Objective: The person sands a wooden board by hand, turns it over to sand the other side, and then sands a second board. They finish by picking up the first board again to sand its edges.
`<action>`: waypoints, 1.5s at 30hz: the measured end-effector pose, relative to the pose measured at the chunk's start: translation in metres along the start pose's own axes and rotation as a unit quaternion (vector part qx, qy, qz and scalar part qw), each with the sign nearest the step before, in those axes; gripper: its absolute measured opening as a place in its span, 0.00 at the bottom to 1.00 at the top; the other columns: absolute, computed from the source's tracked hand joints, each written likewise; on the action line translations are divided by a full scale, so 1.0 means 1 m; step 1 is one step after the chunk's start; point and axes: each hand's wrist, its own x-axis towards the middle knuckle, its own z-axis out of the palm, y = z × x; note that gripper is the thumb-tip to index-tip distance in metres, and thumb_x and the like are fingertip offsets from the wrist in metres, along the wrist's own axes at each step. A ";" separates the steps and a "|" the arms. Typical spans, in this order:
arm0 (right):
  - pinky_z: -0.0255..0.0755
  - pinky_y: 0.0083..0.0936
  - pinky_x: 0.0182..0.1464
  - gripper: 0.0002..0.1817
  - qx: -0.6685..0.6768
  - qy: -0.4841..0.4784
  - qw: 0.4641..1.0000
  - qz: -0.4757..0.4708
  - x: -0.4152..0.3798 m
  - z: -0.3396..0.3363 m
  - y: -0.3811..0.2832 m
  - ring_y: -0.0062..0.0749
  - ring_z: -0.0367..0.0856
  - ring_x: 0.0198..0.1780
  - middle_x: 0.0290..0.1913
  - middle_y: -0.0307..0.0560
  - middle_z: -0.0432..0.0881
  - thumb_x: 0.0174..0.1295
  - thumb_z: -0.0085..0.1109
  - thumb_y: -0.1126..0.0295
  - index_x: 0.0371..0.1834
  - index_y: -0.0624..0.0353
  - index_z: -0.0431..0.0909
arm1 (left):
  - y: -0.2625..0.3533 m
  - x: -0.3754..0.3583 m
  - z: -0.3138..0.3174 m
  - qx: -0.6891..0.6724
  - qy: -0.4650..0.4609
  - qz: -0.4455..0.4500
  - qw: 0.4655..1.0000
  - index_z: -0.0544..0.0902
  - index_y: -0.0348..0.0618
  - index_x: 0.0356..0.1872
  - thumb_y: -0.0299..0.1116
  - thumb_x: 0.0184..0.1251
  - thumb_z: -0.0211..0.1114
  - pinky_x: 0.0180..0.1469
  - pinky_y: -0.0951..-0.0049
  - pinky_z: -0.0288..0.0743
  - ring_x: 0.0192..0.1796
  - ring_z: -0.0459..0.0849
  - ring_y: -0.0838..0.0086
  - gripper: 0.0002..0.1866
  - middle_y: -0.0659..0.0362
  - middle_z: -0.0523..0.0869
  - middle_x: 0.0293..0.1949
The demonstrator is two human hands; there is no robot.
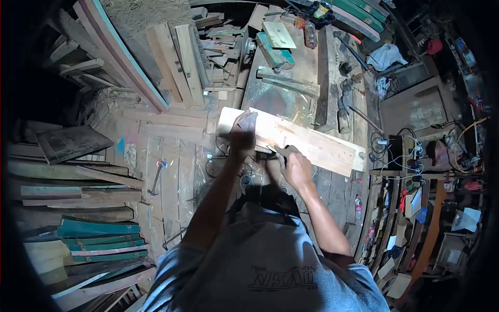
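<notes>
A pale wooden board (322, 148) lies slantwise in front of me, and a second pale piece shows along its far edge and right end. My left hand (243, 135) is closed on the board near its left end, fingers over the top face. Close to the board's near edge, my right hand (295, 164) is curled shut, its fingertips by the wood. Something small and dark shows at those fingers, too small to make out. The underside of the board is hidden.
Beyond the board stands a workbench (270, 99) with green-painted wood pieces (275, 52) on it. A hammer (156, 178) lies on the plank floor at left. Stacked timber (99, 234) fills the left side. Cables (410, 151) and a cluttered shelf are at right.
</notes>
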 end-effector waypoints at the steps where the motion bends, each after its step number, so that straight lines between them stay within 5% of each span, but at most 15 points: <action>1: 0.85 0.54 0.51 0.16 0.013 0.012 1.000 -0.007 -0.001 -0.002 0.005 0.63 0.92 0.47 0.44 0.61 0.91 0.76 0.66 0.62 0.61 0.49 0.95 | -0.006 0.003 0.004 0.061 -0.006 0.034 0.998 0.86 0.35 0.67 0.32 0.84 0.57 0.79 0.57 0.78 0.72 0.85 0.48 0.19 0.43 0.89 0.65; 10: 0.83 0.55 0.50 0.17 0.044 0.028 0.999 0.003 0.000 -0.006 0.007 0.62 0.91 0.46 0.44 0.59 0.91 0.74 0.69 0.63 0.62 0.50 0.95 | 0.007 0.007 0.006 0.008 0.135 0.104 0.985 0.85 0.34 0.66 0.23 0.79 0.68 0.76 0.53 0.79 0.70 0.86 0.50 0.18 0.46 0.89 0.62; 20: 0.83 0.54 0.51 0.17 0.066 0.020 0.998 -0.013 -0.002 -0.009 0.015 0.63 0.91 0.46 0.50 0.60 0.91 0.74 0.69 0.65 0.64 0.48 0.94 | 0.003 0.007 0.020 -0.090 0.159 -0.005 0.983 0.90 0.35 0.60 0.19 0.73 0.70 0.71 0.52 0.83 0.63 0.91 0.47 0.16 0.46 0.92 0.56; 23: 0.84 0.53 0.51 0.17 0.034 0.005 0.999 0.018 0.011 -0.008 -0.001 0.62 0.92 0.46 0.50 0.59 0.91 0.74 0.70 0.64 0.64 0.47 0.94 | 0.008 0.013 0.006 0.043 0.125 0.065 0.989 0.90 0.35 0.60 0.19 0.73 0.68 0.70 0.51 0.84 0.62 0.92 0.47 0.16 0.46 0.92 0.56; 26: 0.85 0.54 0.52 0.18 0.042 0.003 0.999 0.013 0.008 -0.006 0.003 0.61 0.92 0.47 0.51 0.59 0.91 0.74 0.70 0.65 0.64 0.47 0.94 | 0.008 0.015 0.004 -0.011 0.124 0.085 0.989 0.90 0.36 0.60 0.20 0.75 0.66 0.68 0.50 0.85 0.61 0.92 0.47 0.16 0.46 0.92 0.56; 45: 0.86 0.53 0.52 0.16 0.072 -0.017 0.996 -0.051 0.032 -0.009 -0.007 0.61 0.92 0.48 0.49 0.55 0.92 0.75 0.69 0.63 0.63 0.46 0.94 | 0.006 0.024 -0.001 -0.015 0.075 0.008 0.997 0.90 0.34 0.63 0.26 0.88 0.51 0.72 0.53 0.81 0.65 0.90 0.47 0.19 0.42 0.93 0.59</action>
